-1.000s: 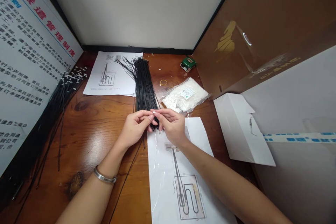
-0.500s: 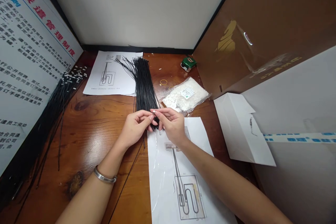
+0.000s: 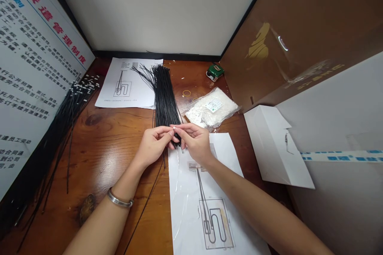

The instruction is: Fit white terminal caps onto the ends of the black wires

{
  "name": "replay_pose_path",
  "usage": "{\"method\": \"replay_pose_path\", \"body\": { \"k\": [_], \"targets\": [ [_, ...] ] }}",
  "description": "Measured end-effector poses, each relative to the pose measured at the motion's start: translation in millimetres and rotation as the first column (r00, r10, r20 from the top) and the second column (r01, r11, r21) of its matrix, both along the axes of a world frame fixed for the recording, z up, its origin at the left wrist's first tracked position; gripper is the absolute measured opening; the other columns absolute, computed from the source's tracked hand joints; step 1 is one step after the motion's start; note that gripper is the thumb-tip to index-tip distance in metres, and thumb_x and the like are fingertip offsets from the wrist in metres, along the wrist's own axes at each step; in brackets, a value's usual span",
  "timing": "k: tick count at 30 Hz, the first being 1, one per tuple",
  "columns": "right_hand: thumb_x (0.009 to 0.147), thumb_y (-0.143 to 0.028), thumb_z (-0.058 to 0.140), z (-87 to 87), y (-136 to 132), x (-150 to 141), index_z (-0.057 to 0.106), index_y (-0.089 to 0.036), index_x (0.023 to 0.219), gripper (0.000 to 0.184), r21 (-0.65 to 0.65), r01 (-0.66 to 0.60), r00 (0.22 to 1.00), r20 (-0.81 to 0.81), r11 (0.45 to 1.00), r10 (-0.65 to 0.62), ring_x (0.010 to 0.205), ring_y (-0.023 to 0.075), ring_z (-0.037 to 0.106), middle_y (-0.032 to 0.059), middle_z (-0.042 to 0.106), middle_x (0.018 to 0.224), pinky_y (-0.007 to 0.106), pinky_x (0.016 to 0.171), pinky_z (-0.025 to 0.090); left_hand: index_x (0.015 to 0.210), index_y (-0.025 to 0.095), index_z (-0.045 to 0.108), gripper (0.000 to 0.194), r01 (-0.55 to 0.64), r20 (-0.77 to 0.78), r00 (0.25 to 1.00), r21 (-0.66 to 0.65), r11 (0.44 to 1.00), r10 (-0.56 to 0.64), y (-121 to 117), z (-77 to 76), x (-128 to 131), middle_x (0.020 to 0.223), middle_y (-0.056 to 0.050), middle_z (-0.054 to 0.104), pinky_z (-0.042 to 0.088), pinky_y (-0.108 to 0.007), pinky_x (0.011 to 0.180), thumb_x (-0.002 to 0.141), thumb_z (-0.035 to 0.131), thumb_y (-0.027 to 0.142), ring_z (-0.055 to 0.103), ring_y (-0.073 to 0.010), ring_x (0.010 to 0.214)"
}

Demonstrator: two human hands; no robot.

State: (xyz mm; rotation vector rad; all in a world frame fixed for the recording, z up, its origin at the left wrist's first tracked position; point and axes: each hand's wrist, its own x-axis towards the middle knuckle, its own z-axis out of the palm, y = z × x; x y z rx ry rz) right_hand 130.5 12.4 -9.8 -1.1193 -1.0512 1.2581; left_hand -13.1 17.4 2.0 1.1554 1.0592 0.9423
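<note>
Hands barely shifted; left hand (image 3: 154,146), right hand (image 3: 194,142) fingers pinch white connector (image 3: 174,128) on black wire (image 3: 143,207).

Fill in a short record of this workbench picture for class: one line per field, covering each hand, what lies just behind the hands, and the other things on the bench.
left hand: fingertips pinched on a thin black wire that trails toward the viewer
right hand: fingertips pinched on a small white connector, meeting the left hand
behind hands: bundle of black wires
right of bundle: clear bag of white parts
papers: diagram sheet under the right forearm
far left: wires with white ends
surface: wooden table
</note>
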Motion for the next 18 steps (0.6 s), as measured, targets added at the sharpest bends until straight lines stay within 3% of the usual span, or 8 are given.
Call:
{"method": "replay_pose_path", "body": {
  "k": [18],
  "targets": [
    [0.074, -0.032, 0.072, -3.3, 0.5, 1.2, 0.071, -0.017, 0.077, 0.016, 0.027, -0.001, 0.999, -0.037, 1.0, 0.002, 0.034, 0.0033, 0.046, 0.0069, 0.076, 0.085, 0.019, 0.032, 0.036, 0.081, 0.011, 0.067, 0.031, -0.007, 0.032, 0.999, -0.01, 1.0, 0.007, 0.2, -1.5, 0.1, 0.07, -0.006, 0.071, 0.051, -0.023, 0.053, 0.076, 0.069, 0.041, 0.06, -0.0107, 0.051]
  ]
}}
